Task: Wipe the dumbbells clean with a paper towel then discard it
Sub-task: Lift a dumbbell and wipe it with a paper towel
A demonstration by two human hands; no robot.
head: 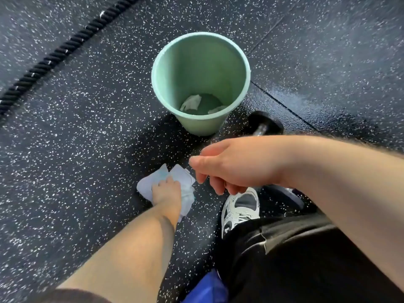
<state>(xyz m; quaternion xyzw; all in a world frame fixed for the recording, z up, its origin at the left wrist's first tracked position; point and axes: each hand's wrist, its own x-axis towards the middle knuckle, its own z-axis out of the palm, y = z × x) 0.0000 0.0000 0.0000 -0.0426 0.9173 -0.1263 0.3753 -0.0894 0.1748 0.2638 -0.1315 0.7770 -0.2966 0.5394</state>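
My left hand [167,190] reaches down to the floor and grips a crumpled white paper towel [185,174] with a bluish tint. My right hand [229,169] hovers just to its right, higher up, with its fingers hanging loosely curled and nothing in them. A black dumbbell [265,123] with a metal handle lies on the floor beyond my right hand, partly hidden by my wrist. The mint green bin [157,68] stands upright ahead, next to the dumbbell, with crumpled white towels [192,101] at its bottom.
The floor is black speckled rubber matting [87,127]. A thick black rope [54,53] runs diagonally at the upper left. My white sneaker [240,206] is below my right hand, with a dark rounded object [290,193] beside it. Something blue [207,287] shows at the bottom.
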